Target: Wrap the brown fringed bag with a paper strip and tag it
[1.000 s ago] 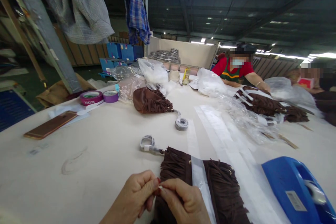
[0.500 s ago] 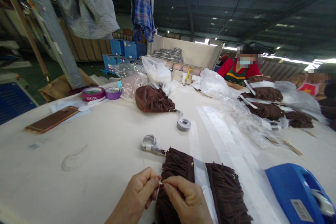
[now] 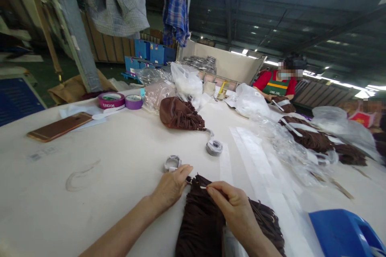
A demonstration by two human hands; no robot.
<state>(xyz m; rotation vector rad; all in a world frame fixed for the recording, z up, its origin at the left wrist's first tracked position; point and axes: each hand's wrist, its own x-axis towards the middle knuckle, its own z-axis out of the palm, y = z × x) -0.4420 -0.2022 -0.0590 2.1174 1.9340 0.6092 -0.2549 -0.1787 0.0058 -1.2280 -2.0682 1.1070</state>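
A dark brown fringed bag [image 3: 199,225] lies on the table before me, a pale band around its middle. Its wrapped grey strap [image 3: 173,162] is coiled at the bag's upper left corner. My left hand [image 3: 170,186] is closed over the strap beside the metal ring; its fingertips are partly hidden. Above the fringe, my right hand [image 3: 233,204] pinches a thin white strip [image 3: 202,187] between thumb and forefinger. Farther off lies a brown fringed pouch [image 3: 176,113], its own wrapped strap [image 3: 214,147] coiled at its right.
A phone [image 3: 58,127] and tape rolls [image 3: 133,102] lie at the left. Clear plastic bags [image 3: 250,100] and more fringed bags [image 3: 310,136] cover the far right. A blue tape dispenser [image 3: 337,231] stands near right. A co-worker [image 3: 279,84] handles a fringed bag across the table.
My hands have parted: the left moved up to the strap, the right up and rightward with the white strip. The co-worker has picked a fringed bag off the stack.
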